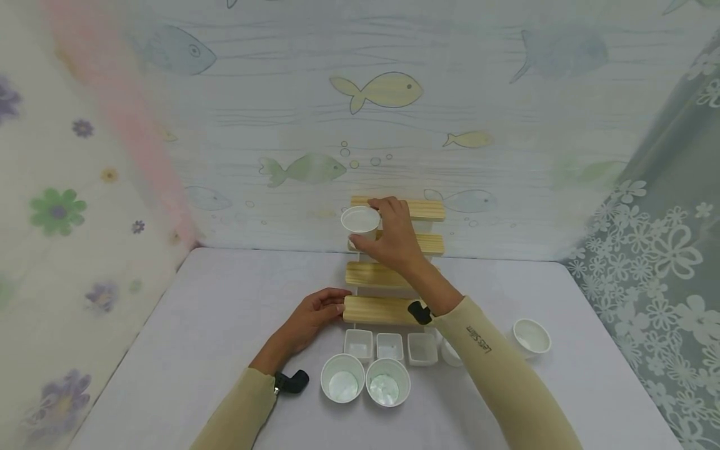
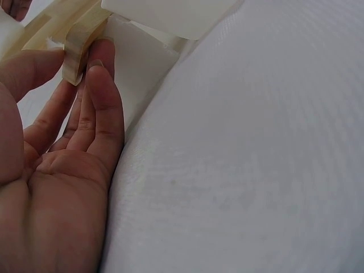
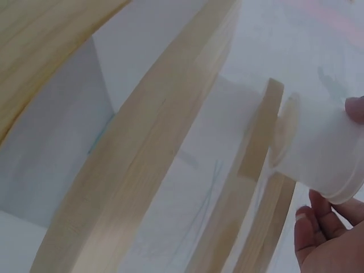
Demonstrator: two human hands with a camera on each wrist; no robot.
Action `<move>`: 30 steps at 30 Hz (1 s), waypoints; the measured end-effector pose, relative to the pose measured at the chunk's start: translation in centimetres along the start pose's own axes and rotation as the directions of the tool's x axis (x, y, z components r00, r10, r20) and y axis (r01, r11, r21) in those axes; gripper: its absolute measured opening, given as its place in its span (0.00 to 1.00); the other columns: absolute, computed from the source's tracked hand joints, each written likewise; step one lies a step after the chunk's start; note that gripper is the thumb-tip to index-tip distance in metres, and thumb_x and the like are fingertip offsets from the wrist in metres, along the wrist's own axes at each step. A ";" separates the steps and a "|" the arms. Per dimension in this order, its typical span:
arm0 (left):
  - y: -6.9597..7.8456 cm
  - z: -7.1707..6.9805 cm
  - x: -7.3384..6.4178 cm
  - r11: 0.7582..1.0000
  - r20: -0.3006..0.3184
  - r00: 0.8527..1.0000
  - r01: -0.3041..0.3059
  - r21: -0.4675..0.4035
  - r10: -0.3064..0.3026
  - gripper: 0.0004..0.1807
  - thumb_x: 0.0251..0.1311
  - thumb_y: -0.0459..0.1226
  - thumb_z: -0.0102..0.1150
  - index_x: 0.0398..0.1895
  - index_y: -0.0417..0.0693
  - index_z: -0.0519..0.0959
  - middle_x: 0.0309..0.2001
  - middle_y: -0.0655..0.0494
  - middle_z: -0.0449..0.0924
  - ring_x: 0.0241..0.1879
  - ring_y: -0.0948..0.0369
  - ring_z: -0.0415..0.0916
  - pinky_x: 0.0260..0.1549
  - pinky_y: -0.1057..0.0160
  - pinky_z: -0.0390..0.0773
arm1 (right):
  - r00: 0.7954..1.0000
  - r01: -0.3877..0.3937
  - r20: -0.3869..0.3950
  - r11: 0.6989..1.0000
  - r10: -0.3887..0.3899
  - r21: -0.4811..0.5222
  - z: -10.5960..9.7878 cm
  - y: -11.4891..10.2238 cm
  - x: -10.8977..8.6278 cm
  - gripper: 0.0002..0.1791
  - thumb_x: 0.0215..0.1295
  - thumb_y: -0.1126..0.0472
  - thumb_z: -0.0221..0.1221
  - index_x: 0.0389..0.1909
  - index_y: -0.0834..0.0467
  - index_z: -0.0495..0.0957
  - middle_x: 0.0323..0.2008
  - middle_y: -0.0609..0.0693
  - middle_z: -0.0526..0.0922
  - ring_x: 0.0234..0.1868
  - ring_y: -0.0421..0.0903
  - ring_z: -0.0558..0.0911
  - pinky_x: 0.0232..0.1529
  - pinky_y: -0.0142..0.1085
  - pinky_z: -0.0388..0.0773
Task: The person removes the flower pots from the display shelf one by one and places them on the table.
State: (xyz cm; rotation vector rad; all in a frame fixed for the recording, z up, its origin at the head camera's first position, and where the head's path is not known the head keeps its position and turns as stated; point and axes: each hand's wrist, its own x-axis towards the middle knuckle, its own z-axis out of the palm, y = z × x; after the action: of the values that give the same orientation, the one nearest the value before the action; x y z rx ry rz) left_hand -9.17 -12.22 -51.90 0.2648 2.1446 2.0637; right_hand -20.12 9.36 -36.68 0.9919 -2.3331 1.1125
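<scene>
A stepped rack with pale wooden boards [image 1: 388, 275] on white side supports stands at the back of the table against the wall cloth. My right hand [image 1: 394, 237] grips a white round cup [image 1: 360, 220] by its sides at the rack's upper left. In the right wrist view the cup [image 3: 318, 148] has its base close to the end of an upper board [image 3: 264, 128]. My left hand [image 1: 309, 319] pinches the left end of the lowest board [image 1: 377, 310], thumb on one face and fingers on the other, as the left wrist view shows at the board end [image 2: 78, 51].
Two round white cups [image 1: 342, 379] stand side by side in front. Behind them is a row of small square white cups [image 1: 389, 347]. Another white cup [image 1: 452, 353] is partly hidden by my right forearm, and a round one [image 1: 531, 337] stands farther right.
</scene>
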 end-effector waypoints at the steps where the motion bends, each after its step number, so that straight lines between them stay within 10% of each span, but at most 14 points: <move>1: 0.0 0.0 0.0 1.000 -0.001 1.000 -0.001 -0.002 0.001 0.22 0.78 0.37 0.59 0.70 0.40 0.74 0.62 0.42 0.80 0.59 0.54 0.81 0.55 0.62 0.83 | 1.000 -0.002 -0.003 1.000 0.002 0.003 -0.1 -0.1 -0.1 0.41 0.57 0.53 0.79 0.66 0.67 0.74 0.61 0.60 0.76 0.61 0.56 0.71 0.65 0.49 0.71; 30: -0.3 0.0 0.2 1.000 -0.006 1.000 -0.007 0.002 0.007 0.24 0.77 0.38 0.61 0.71 0.39 0.74 0.62 0.42 0.80 0.58 0.56 0.82 0.55 0.61 0.83 | 0.994 -0.110 -0.005 0.988 0.111 0.104 -2.1 -1.2 -2.9 0.43 0.57 0.58 0.78 0.71 0.65 0.71 0.63 0.60 0.69 0.59 0.58 0.76 0.61 0.52 0.78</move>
State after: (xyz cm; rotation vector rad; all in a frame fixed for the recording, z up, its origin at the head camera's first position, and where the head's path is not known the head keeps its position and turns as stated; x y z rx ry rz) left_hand -9.38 -12.23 -52.23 0.2668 2.1528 2.0686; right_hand -17.15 11.73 -36.48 0.8981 -2.3682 1.2897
